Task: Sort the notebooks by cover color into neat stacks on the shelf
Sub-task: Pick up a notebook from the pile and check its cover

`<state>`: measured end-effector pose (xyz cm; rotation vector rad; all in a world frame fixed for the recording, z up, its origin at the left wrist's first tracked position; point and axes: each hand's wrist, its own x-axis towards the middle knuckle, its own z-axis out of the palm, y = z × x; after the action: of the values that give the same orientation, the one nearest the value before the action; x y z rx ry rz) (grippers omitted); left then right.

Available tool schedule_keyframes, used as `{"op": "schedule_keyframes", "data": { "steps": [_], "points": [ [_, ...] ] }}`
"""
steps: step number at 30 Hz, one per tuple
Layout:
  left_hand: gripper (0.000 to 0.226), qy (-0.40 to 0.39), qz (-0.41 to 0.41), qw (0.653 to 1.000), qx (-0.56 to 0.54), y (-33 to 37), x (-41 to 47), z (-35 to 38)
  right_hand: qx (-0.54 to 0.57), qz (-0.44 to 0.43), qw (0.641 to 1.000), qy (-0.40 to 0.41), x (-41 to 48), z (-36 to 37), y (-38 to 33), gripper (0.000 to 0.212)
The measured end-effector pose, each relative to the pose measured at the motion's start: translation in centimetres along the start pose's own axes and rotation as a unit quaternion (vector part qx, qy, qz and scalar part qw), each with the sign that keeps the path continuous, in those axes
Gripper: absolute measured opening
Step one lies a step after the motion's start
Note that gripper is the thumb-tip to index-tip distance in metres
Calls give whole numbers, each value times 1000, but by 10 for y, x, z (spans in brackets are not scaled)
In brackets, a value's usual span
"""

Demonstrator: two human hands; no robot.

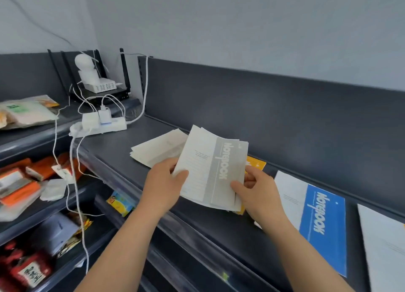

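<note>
Head view: left hand (pixel 165 183) and right hand (pixel 257 193) hold a grey stack (pixel 211 167) over the shelf (pixel 118 153), fingers (pixel 182 175) grasping its edges. A blue notebook (pixel 322 221) lies right of it.

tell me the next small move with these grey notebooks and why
Probably lower the grey notebooks onto the pale pile on the shelf behind them. The left hand and right hand grip them off the shelf; that pile looks closest in colour, while the yellow notebook and blue notebook lie rightward.
</note>
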<state>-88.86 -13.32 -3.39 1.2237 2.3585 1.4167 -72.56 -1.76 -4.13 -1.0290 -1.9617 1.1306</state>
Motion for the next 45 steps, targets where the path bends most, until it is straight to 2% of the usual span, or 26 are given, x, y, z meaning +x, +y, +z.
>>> {"op": "schedule_keyframes", "data": {
  "steps": [6,11,15,19,23,26,29,33,37,42,45],
  "points": [
    [24,-11,9,1000,16,-44,65,-26,-49,4,999,21,37,61,-23,25],
    [25,-63,36,996,47,-78,116,-52,-97,47,993,53,63,112,-40,31],
    [27,-109,47,991,64,-108,146,-65,-154,57,985,59,73,149,-48,26],
    [25,-136,56,986,74,-131,167,-74,-246,70,966,39,81,169,-54,25],
    [23,-145,75,978,129,-141,176,-73,-368,74,927,9,83,182,-57,21],
    [21,-158,62,972,163,-147,177,-71,-392,73,917,8,82,186,-56,27],
    [30,-175,80,966,174,-151,175,-72,-383,70,921,9,81,185,-57,38],
    [32,-109,146,959,217,-142,171,-79,-342,19,935,94,74,174,-65,44],
    [37,-106,215,957,162,-115,161,-77,-355,8,922,156,58,152,-69,44],
    [24,-137,275,947,98,-80,134,-58,-368,23,908,197,26,125,-67,42],
    [34,-158,296,939,74,-60,115,-42,-374,39,900,219,3,104,-66,38]
  ]
}}
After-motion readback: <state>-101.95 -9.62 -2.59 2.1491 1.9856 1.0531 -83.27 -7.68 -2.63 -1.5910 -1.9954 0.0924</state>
